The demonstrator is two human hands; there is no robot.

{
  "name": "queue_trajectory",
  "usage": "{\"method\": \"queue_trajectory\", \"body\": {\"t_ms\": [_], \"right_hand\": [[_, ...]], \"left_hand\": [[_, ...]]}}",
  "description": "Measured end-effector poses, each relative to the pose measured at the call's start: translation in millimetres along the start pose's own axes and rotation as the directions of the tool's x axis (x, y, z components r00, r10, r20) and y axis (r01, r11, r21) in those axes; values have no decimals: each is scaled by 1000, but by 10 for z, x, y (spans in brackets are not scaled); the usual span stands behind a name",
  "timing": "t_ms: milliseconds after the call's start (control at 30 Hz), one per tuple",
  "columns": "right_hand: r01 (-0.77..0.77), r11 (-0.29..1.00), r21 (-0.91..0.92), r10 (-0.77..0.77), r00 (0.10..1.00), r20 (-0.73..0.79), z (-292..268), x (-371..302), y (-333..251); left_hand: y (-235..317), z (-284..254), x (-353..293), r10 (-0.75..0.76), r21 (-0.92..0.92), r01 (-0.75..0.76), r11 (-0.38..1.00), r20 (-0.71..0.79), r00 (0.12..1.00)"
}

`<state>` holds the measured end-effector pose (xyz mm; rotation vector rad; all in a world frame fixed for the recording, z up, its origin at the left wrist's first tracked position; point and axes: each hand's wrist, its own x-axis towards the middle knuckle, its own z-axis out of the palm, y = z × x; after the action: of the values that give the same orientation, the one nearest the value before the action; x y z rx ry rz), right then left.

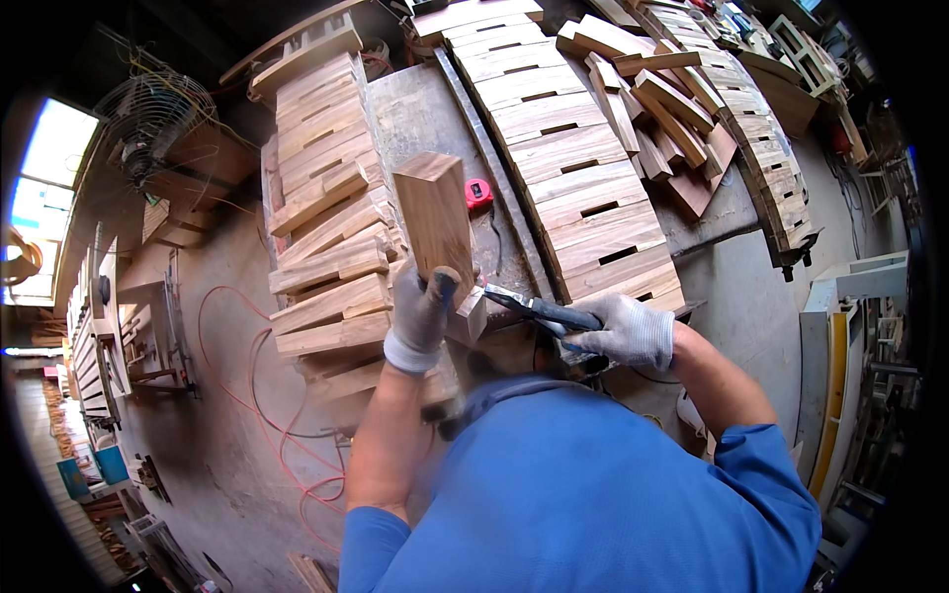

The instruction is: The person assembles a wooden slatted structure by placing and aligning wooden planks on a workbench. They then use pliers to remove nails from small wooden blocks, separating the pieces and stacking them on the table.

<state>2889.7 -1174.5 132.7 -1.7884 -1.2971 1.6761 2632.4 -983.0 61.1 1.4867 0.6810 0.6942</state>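
My left hand [420, 311], in a whitish work glove, is closed round a thick squared wooden block [435, 212] and holds it tilted upright above the bench. The block's lower end [473, 314] shows just right of the hand. My right hand [633, 331], also gloved, grips the dark handles of a pair of pliers [544, 311]. Their tip points left, close to the block's lower end; whether it bites on anything is too small to tell. A red tape measure [478, 194] lies on the bench just beyond the block.
A row of wooden pieces [331, 257] lies left of my hands. Slotted wooden pieces [583, 168] form another row to the right, with a heap of loose wood offcuts [672, 109] beyond. Red hose [282, 430] loops over the floor. A large fan [148, 124] stands far left.
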Motion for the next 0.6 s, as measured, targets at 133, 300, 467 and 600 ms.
{"method": "queue_trajectory", "body": {"t_ms": [133, 300, 467, 600], "right_hand": [[-42, 998, -52, 43, 999, 10, -41, 8, -46], [-72, 970, -233, 76, 997, 8, -113, -15, -180], [-78, 946, -316, 96, 995, 41, -134, 28, -189], [-138, 987, -84, 146, 985, 89, -30, 65, 49]], "left_hand": [[273, 106, 14, -7, 49, 5, 999, 52, 999], [329, 140, 45, -34, 113, 18, 993, 139, 990], [443, 138, 117, -90, 324, 11, 946, 230, 969], [364, 173, 106, -62, 306, -14, 952, 236, 970]]}}
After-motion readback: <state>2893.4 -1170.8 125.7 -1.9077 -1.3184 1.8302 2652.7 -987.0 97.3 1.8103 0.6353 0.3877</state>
